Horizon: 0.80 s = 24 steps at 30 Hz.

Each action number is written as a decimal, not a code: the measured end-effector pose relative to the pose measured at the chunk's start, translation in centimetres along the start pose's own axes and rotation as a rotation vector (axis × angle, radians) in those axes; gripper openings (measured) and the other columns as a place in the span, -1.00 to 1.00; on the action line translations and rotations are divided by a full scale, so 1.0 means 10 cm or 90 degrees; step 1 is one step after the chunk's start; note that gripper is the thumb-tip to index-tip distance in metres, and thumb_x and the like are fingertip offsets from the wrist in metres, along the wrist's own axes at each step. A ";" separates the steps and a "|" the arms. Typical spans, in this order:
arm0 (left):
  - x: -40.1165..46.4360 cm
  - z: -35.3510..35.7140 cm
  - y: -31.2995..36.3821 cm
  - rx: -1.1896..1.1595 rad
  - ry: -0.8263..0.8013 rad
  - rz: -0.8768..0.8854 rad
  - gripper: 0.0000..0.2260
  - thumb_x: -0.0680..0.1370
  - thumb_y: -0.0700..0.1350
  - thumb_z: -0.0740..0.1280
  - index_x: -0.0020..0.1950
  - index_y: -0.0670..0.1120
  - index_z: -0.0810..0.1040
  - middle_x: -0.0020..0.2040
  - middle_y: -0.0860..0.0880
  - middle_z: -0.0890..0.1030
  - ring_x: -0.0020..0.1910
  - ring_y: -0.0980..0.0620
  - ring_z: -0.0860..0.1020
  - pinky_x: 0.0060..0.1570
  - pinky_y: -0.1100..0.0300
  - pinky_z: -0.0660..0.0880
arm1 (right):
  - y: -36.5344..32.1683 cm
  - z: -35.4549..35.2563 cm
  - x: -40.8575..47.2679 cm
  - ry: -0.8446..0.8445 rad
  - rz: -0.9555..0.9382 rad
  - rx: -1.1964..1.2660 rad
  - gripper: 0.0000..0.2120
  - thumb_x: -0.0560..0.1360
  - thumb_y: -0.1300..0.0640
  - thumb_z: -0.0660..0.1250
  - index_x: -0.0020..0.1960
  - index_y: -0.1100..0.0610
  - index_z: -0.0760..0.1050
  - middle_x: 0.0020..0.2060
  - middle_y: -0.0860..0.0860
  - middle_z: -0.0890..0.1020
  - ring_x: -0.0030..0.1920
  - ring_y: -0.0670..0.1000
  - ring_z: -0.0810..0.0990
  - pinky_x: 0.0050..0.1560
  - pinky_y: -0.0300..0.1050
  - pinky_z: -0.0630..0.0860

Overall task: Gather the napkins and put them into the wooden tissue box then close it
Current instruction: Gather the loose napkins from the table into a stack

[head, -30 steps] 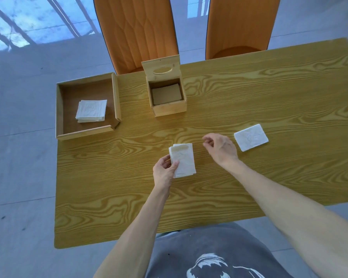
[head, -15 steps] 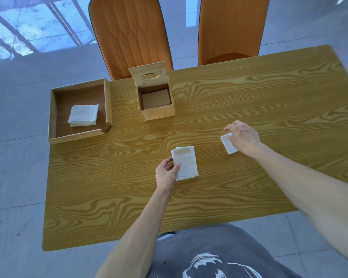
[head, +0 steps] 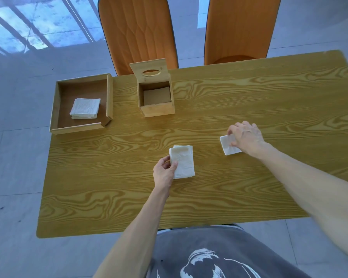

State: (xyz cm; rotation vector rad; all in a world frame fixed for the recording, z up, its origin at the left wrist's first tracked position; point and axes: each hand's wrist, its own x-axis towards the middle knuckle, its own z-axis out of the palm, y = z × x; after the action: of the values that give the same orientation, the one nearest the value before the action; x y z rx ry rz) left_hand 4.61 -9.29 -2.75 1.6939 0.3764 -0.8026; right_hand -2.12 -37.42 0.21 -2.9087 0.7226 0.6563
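The wooden tissue box [head: 156,110] stands at the table's far side with its hinged lid [head: 149,72] tilted up; nothing white shows inside. My left hand [head: 164,171] pinches the left edge of a small stack of white napkins [head: 183,163] at mid-table. My right hand [head: 246,136] lies over a single white napkin [head: 227,145] to the right, fingers curled on it and covering its right part. Another stack of napkins [head: 85,108] rests inside the open wooden tray [head: 54,105] at the far left.
The wooden table [head: 229,187] has two orange chairs [head: 138,31] pushed in along its far edge, behind the box. The tray sits at the table's left edge. Grey tiled floor surrounds the table.
My right hand has moved right from beside the centre stack onto the single napkin and now grips it. My left hand has stayed on the centre stack.
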 end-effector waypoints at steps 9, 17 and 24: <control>0.02 -0.01 0.00 -0.013 -0.011 0.008 -0.66 0.53 -0.22 0.45 0.29 -0.15 0.53 0.07 -0.09 0.68 0.07 -0.05 0.66 0.09 0.05 0.61 | 0.00 -0.06 0.03 -0.042 0.024 -0.013 -0.72 0.57 -0.10 0.30 0.22 -0.04 0.56 0.18 0.01 0.57 0.25 0.08 0.42 0.23 0.04 0.31; 0.00 -0.01 0.03 -0.028 -0.019 -0.004 -0.70 0.55 -0.21 0.43 0.26 -0.10 0.52 -0.04 0.04 0.65 -0.05 0.11 0.63 -0.10 0.25 0.57 | -0.24 -0.08 -0.08 -0.066 0.043 0.507 -0.76 0.54 0.03 0.39 0.17 0.10 0.57 0.01 0.06 0.65 0.02 0.07 0.61 0.02 -0.03 0.54; 0.01 -0.02 0.03 -0.043 -0.015 -0.015 -0.70 0.55 -0.21 0.42 0.28 -0.15 0.53 -0.02 -0.01 0.66 -0.09 0.10 0.64 -0.20 0.31 0.55 | -0.93 0.14 -0.24 -0.114 0.136 0.975 -0.77 0.54 0.17 0.43 0.17 0.19 0.54 0.06 0.11 0.67 0.01 0.06 0.66 -0.10 -0.14 0.62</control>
State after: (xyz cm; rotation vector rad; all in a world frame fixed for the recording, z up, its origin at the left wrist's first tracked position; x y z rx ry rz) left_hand 4.92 -9.25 -2.53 1.6184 0.4039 -0.8175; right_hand -0.32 -27.87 -0.33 -1.3691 0.9058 0.1565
